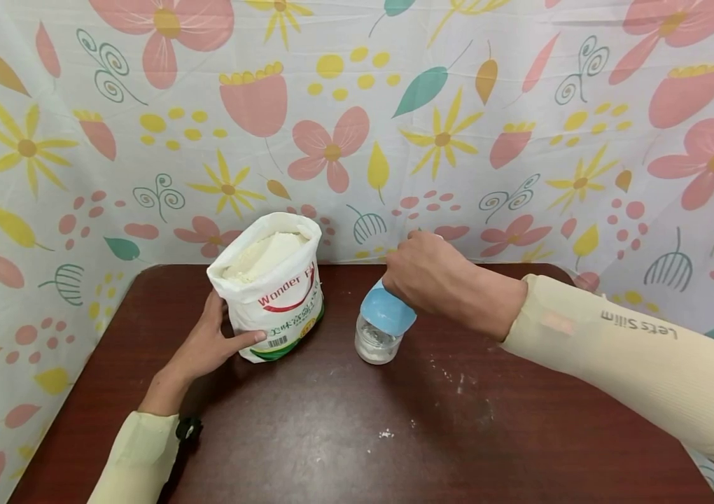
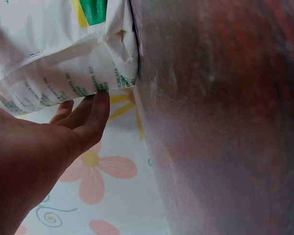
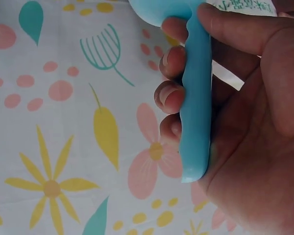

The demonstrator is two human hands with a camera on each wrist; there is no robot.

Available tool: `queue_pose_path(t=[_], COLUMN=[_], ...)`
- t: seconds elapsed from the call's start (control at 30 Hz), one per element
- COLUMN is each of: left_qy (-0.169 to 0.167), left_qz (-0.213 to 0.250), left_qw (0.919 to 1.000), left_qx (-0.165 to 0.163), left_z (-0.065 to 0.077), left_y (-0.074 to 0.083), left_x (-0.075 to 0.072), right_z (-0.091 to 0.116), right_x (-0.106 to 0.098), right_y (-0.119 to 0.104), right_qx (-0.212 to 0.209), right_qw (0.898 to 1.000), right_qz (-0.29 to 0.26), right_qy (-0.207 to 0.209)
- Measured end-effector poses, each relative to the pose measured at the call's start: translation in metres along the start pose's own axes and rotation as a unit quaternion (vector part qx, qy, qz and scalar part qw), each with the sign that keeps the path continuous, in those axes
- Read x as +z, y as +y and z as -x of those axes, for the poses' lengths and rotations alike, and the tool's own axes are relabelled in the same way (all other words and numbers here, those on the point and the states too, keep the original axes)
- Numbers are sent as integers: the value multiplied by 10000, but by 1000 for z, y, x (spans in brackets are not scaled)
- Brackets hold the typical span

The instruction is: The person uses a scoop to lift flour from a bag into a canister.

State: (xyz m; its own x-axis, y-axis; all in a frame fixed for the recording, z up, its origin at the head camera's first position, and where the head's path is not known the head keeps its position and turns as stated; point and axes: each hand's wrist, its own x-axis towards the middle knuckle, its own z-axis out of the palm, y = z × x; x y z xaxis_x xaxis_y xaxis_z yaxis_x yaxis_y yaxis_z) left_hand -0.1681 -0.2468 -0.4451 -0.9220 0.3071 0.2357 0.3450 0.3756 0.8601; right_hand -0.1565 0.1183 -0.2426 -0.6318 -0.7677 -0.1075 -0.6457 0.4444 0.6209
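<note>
My right hand [image 1: 435, 276] grips the handle of a light blue scoop [image 1: 388, 311], fingers wrapped round it in the right wrist view. The scoop's bowl is tilted over the mouth of a small clear jar [image 1: 377, 348], which has white powder in it. My left hand [image 1: 208, 346] holds the side of an open white flour bag [image 1: 288, 297], thumb on the printed front and fingers round the side. Pale flour [image 1: 265, 255] shows inside its rolled-down top. In the left wrist view, fingertips [image 2: 100, 105] touch the bag.
Everything stands on a dark red-brown table [image 1: 256, 434] with rounded back corners. Spilled white powder [image 1: 386, 434] dots the tabletop in front and to the right of the jar. A floral curtain [image 1: 332, 91] hangs right behind the table's back edge.
</note>
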Motion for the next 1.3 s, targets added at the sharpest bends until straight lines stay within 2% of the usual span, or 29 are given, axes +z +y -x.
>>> queue_pose_path(t=[0.27, 0.43, 0.67, 0.77, 0.9, 1.0, 1.13, 1.3], left_qy=[6, 11, -12, 19, 41, 17, 31, 41], left_qz=[34, -9, -2, 5, 32, 1, 43, 103], left_qw=[10000, 10000, 10000, 10000, 9999, 10000, 9999, 9996], left_qx=[25, 10, -30, 40, 127, 76, 136, 253], left_z=[0, 0, 2, 1, -1, 0, -1, -3], left_y=[0, 1, 2, 2, 1, 1, 1, 0], left_x=[0, 0, -1, 0, 0, 1, 1, 1], right_z=[7, 15, 24, 31, 40, 46, 53, 58], right_x=[3, 9, 26, 33, 43, 51, 58, 61], right_y=[8, 19, 35, 42, 50, 55, 60, 67], right_qx=[28, 88, 321, 400, 480, 484, 457, 532], right_qw=[9998, 9975, 9898, 9830, 9678, 9592, 9520, 9355], right_qz=[-204, -689, -1365, -1767, -2426, -2719, -2987, -3475], right_qy=[-28, 95, -249, -299, -475, -600, -498, -356])
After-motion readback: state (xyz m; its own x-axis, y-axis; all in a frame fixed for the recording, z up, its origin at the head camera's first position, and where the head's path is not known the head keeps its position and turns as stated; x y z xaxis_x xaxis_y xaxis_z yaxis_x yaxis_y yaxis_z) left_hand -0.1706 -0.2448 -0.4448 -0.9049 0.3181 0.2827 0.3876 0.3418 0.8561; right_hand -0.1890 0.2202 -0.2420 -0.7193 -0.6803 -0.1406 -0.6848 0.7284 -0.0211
